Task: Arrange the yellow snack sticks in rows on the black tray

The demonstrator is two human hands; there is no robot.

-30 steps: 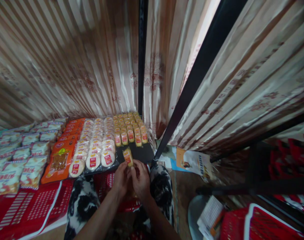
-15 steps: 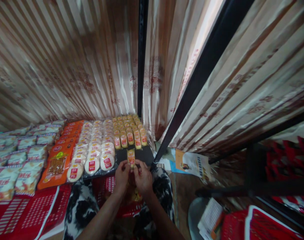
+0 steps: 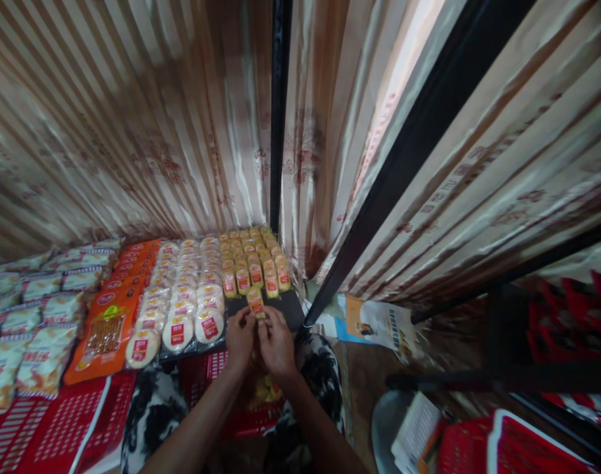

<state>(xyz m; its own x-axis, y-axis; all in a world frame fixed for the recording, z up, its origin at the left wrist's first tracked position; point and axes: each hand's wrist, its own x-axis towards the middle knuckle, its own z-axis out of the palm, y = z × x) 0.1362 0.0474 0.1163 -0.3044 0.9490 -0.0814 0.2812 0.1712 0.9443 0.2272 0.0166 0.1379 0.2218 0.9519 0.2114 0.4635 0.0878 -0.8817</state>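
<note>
Between both hands is a small yellow wrapped snack cake with a red label. My left hand pinches its near end from the left. My right hand grips the same end from the right, fingers closed. Just beyond stand rows of matching yellow wrapped snack cakes on a black board. The held cake's far end lies close to the front of these rows. Round white wrapped cakes in overlapping rows lie left of my hands.
Orange snack packets and white snack bags fill the left side. Red baskets stand below the display, between my knees and at lower right. Black metal poles cross before pleated curtains.
The held snack cake has moved slightly forward and left, closer to the front of the yellow rows, and its far end has tilted left. Both hands still hold it.
</note>
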